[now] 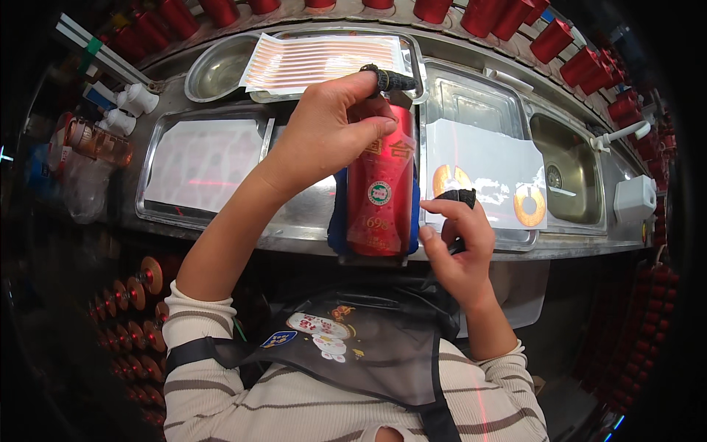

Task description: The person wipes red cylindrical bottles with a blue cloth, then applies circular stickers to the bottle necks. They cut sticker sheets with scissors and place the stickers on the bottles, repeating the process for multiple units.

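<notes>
A glossy red cylindrical bottle (pixel 379 195) with gold lettering and a round green-and-white emblem lies on a blue padded support (pixel 338 214) at the counter's front edge. My left hand (pixel 324 132) reaches over the bottle's far end, thumb and fingers closed around it. A black cover sits on the left index finger, which stretches past the bottle to the right. Beside the bottle's right flank is my right hand (pixel 465 243), its thumb and index finger apart, the tips close to the blue support. The right hand has a black finger cover too.
Left of the bottle, a metal tray (pixel 151 199) holds a pale sheet. A sheet of copper-coloured strips (pixel 324 62) lies at the back beside a round metal bowl (pixel 213 70). On the right are a sheet with gold ring decals (pixel 490 184) and a sink (pixel 563 169). Red bottles line the back.
</notes>
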Demonstrator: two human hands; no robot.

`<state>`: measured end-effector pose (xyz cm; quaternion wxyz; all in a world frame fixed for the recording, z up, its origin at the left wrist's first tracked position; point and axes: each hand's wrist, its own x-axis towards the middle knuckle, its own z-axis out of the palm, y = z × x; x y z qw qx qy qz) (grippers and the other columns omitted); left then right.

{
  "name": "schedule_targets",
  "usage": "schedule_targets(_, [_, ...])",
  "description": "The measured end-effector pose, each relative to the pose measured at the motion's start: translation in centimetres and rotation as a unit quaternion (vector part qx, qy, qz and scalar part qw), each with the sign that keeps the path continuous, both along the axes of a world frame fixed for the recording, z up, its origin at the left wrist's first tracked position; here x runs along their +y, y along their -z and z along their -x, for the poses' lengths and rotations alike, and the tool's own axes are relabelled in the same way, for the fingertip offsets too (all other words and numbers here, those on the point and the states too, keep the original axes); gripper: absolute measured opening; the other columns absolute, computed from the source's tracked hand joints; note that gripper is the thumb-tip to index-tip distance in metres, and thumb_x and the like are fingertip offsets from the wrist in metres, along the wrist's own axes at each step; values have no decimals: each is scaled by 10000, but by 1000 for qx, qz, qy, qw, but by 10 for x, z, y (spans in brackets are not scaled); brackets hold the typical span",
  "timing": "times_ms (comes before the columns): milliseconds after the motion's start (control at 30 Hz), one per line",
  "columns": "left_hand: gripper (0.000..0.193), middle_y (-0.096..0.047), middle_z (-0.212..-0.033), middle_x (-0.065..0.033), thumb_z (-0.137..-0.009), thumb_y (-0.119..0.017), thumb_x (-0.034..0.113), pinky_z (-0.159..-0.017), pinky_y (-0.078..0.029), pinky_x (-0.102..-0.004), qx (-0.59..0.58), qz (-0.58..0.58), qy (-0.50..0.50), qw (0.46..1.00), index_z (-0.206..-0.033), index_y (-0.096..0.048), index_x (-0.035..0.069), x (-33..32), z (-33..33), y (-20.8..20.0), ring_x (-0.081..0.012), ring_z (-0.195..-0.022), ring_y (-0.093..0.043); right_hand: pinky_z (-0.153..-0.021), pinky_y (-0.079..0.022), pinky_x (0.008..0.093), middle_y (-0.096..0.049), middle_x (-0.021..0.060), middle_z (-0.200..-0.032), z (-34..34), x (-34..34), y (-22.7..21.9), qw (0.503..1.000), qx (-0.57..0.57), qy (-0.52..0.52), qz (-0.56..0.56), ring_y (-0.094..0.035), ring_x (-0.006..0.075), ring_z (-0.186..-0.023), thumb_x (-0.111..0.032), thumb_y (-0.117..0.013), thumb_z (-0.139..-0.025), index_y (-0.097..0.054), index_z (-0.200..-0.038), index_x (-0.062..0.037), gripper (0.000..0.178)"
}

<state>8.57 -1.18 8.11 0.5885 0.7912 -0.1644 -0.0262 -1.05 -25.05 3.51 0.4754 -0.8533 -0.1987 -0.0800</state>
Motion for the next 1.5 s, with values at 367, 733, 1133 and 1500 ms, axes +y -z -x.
schedule_targets(367, [280,-694,-1004,-99,-831,-726,120,-905,-468,-367,-200,-16,-172,964,-1102,-704,52,3,-14,45,-286,-1013,-610,-732,-554,395,-519,253,-1251,-20,28,-10,991,5,-36,131,-623,368,-932,-293,-791,-806,-565,-1427,-268,661])
schedule_targets(733, [786,-340,-1539,-261,-819,-757,381,-1147,-204,-505,-147,-162,21,976,-1478,-457,75,13,75,66,-406,-1434,-279,-918,-510,427,-504,241,-1292,-19,17,-7,987,108,-92,79,-561,405,-1133,-289,-751,-859,-509,-1473,-269,661])
schedule_targets(1133, [772,-314,-1532,-294,-823,-749,390,-1148,-181,-520,-126,-176,16,976,-1469,-471,73,8,82,53,-426,-1453,-221,-965,-489,421,-481,249,-1326,-31,17,-16,987,87,-94,101,-560,405,-1168,-272,-748,-860,-492,-1491,-251,681])
schedule_targets(1500, [821,-265,-1540,-311,-832,-728,455,-1148,-180,-518,-117,-164,22,979,-1485,-438,51,10,83,63,-436,-1450,-204,-939,-488,413,-534,240,-1267,-34,18,-11,986,106,-95,89,-556,371,-1086,-325,-743,-860,-448,-1520,-243,728])
